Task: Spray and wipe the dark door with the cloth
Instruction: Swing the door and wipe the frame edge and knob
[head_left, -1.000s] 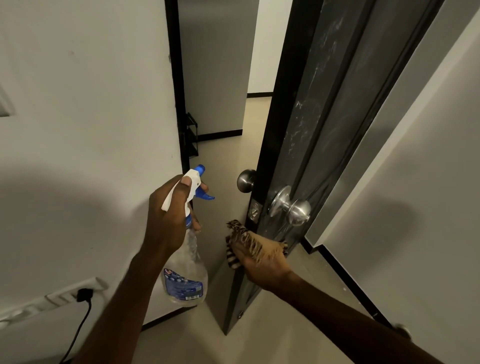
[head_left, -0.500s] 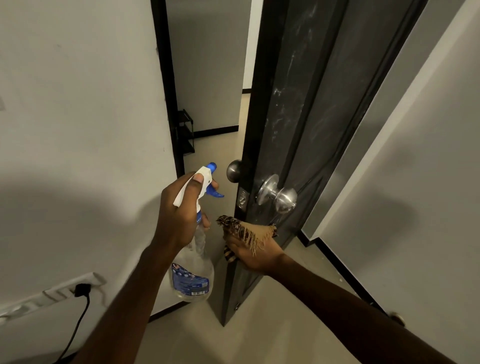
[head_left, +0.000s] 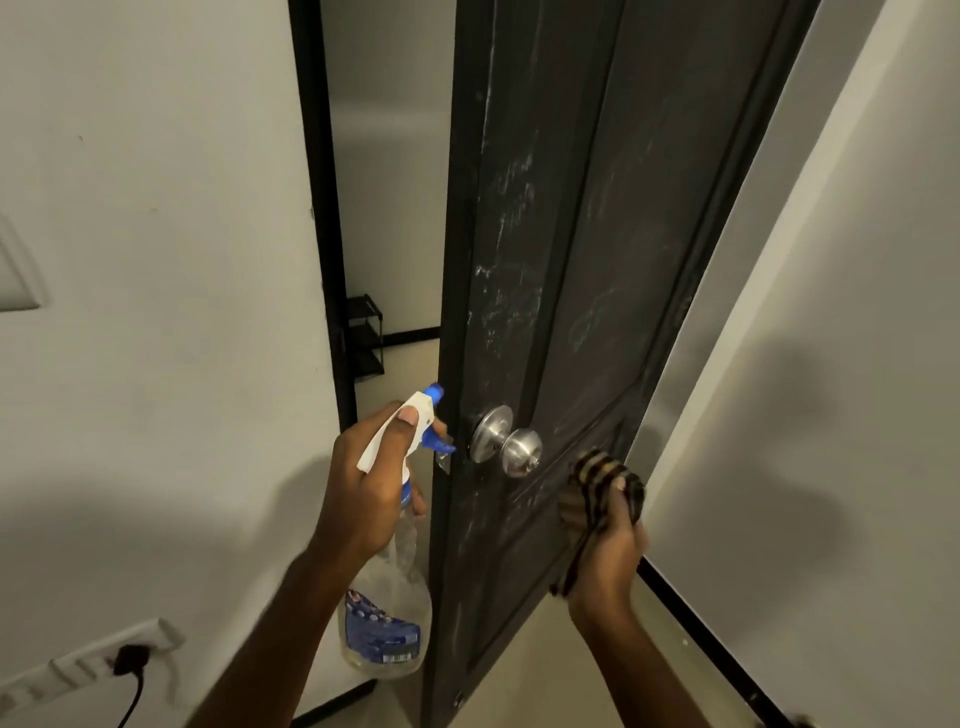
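Low on the left wall, a socket strip (head_left: 104, 652) with a black plug (head_left: 130, 659) in it sits beneath the arm's side of the scene, so any runoff or stray mist that drifts that way would be the worst outcome, though it lies well apart from the bottle. Next to the right, the left hand (head_left: 371, 488) is wrapped round the neck of the spray bottle (head_left: 387, 618), thumb along the white head and a finger at the blue trigger (head_left: 437, 442). Its nozzle (head_left: 434, 392) sits just beside the door's leading edge and seems aimed up and across it, so a squeeze from here could send liquid through the open gap into the room beyond, or onto the metal knob (head_left: 522, 451), rather than onto the panel. The dark door (head_left: 597, 260) itself stands ajar in the middle of the view, with pale streaks (head_left: 511, 249) down its face above the knob; since it hangs free, a firm push would likely swing it toward the right wall (head_left: 831, 364) and rob the wipe of pressure. Below and right of the knob, the right hand (head_left: 608, 551) clutches the striped cloth (head_left: 597, 486) bunched under its thumb, close against the lower panel; contact cannot be told. A tight wad covers little area and may only smear the marks.
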